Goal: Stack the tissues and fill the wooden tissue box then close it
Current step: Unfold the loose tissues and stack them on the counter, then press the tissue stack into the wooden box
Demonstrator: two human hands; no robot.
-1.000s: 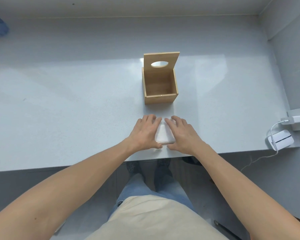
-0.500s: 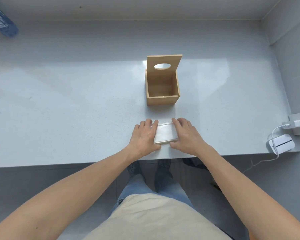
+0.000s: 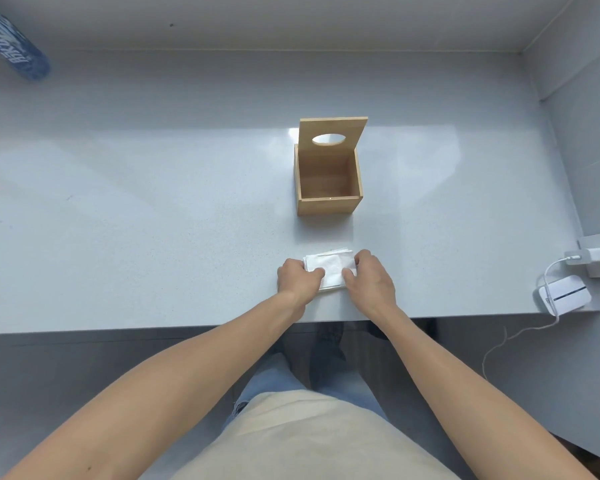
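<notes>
A small stack of white tissues [image 3: 330, 268] lies on the grey table [image 3: 153, 220] near its front edge. My left hand [image 3: 297, 277] grips the stack's left side, fingers curled under and thumb on top. My right hand [image 3: 369, 277] grips the right side the same way. Beyond the stack stands the wooden tissue box [image 3: 329, 188], empty inside. Its lid [image 3: 331, 135], with an oval hole, is raised upright at the back.
A blue cylindrical container [image 3: 13, 46] lies at the far left back. A white charger and plug [image 3: 593, 254] and a small white device [image 3: 563, 294] with a cable sit at the table's right front corner. A grey wall rises on the right.
Both hands went from lying flat beside the tissue stack to curling their fingers around its left and right sides. The stack has stayed in place near the front edge.
</notes>
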